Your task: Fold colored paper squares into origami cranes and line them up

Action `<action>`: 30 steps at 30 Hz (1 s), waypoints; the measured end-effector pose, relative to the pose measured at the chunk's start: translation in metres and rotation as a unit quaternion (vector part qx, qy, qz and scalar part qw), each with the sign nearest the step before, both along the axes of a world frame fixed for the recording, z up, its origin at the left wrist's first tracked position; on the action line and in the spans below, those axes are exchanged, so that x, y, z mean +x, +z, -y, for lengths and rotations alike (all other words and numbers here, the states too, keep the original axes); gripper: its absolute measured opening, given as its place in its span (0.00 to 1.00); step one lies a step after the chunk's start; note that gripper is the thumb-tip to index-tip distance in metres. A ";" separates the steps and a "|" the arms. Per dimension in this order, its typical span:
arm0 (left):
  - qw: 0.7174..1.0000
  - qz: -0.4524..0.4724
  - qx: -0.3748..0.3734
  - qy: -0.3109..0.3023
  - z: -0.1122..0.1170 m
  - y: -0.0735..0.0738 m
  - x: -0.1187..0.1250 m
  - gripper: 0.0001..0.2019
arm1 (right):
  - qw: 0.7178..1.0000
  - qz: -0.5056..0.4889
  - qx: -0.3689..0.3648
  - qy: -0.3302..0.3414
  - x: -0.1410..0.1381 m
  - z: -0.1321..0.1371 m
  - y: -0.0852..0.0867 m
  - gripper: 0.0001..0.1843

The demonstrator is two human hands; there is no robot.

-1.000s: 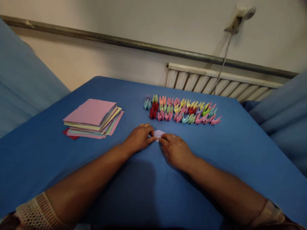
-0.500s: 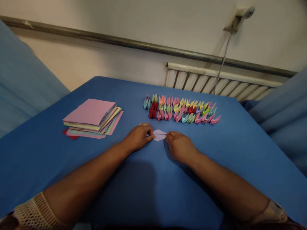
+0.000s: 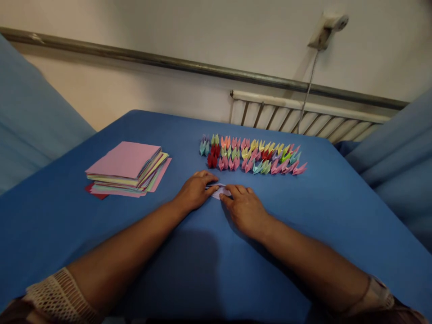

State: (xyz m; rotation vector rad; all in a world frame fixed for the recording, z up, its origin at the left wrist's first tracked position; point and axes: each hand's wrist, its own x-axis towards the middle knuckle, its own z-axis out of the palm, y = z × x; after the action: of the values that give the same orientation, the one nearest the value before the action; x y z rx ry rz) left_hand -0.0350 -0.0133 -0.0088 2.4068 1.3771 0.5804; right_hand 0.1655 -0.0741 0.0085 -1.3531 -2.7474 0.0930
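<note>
A small pale lilac folded paper (image 3: 221, 191) lies on the blue table (image 3: 330, 211), mostly covered by my fingers. My left hand (image 3: 196, 191) presses on its left end with fingers closed together over it. My right hand (image 3: 243, 208) covers its right end, fingertips pinched down on the paper. Both hands meet just in front of the rows of folded pieces.
Several small folded paper pieces (image 3: 251, 155) in many colours stand in rows behind my hands. A stack of coloured paper sheets (image 3: 127, 168), pink on top, lies to the left. A radiator (image 3: 303, 118) and a wall rail (image 3: 168, 63) run behind the table.
My right hand has slid back left over the paper, which showed more half a second ago. My left hand shifted slightly forward. The camera tilted a little.
</note>
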 end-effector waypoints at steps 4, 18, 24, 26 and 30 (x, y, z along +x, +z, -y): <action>1.000 0.003 0.002 -0.026 -0.003 -0.002 0.002 0.13 | 1.000 -0.003 0.013 0.009 -0.002 0.001 0.003 0.23; 0.999 -0.020 -0.027 -0.008 -0.005 -0.003 0.004 0.13 | 0.998 -0.037 -0.016 0.043 0.000 -0.005 -0.005 0.22; 0.998 0.039 -0.058 0.003 -0.007 -0.003 0.005 0.08 | 0.998 -0.044 -0.017 0.034 -0.001 -0.005 -0.008 0.21; 0.997 0.059 -0.057 0.002 -0.006 -0.004 0.005 0.05 | 0.998 -0.049 -0.022 0.028 0.000 -0.005 -0.009 0.21; 0.997 0.066 -0.043 -0.016 -0.005 -0.004 0.004 0.02 | 0.998 -0.055 -0.019 0.009 0.000 -0.005 -0.008 0.22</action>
State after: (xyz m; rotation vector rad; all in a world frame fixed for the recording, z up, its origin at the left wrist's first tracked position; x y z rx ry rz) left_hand -0.0310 -0.0083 -0.0127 2.2744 1.2786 0.6461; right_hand 0.1657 -0.0693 0.0004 -1.2910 -2.6815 0.2155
